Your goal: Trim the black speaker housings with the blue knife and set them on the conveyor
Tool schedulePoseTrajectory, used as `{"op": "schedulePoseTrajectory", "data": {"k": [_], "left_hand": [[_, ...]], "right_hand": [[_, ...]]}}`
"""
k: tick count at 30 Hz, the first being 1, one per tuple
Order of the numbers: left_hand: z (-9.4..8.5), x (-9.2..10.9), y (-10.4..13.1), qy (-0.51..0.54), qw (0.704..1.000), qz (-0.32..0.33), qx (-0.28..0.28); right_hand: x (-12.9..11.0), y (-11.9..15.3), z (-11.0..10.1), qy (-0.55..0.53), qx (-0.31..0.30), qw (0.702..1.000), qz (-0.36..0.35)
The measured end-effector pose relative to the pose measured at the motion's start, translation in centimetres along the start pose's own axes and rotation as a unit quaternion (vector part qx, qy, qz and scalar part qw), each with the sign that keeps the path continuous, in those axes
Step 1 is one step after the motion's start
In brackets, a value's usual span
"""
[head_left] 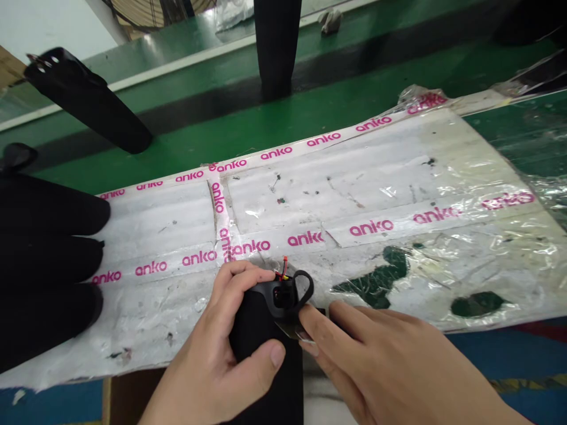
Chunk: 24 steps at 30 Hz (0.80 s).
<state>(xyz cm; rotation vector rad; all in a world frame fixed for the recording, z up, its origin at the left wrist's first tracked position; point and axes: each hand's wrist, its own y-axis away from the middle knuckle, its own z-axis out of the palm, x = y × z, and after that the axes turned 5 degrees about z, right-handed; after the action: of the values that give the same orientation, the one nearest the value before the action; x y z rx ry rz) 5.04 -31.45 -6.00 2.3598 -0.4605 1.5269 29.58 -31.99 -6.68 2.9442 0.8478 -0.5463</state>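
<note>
Left hand (217, 354) was curled half-open around the black unit (250, 321) at six o'clock, gripping it, probably to steady the top. Right hand (367, 354) had bent fingers at a thin flat piece (289, 330) by the strap loop (312, 287); can't tell if it was pinched. Spare black units (48, 206) lay at nine.

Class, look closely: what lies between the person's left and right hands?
In the head view, the end of a black case lies between the left hand and right hand, with a small black loop.
</note>
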Motion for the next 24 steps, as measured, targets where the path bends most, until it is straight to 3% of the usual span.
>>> {"op": "schedulePoseTrajectory", "data": {"k": [18, 24], "left_hand": [[-0.07, -0.13, -0.09, 0.004, 1.0, 0.003, -0.007], [0.05, 0.83, -0.43, -0.013, 1.0, -0.027, 0.002]], "right_hand": [[0.0, -0.26, -0.39, -0.004, 0.004, 1.0, 0.003], [0.2, -0.36, -0.71, 0.014, -0.026, 1.0, 0.006]]}}
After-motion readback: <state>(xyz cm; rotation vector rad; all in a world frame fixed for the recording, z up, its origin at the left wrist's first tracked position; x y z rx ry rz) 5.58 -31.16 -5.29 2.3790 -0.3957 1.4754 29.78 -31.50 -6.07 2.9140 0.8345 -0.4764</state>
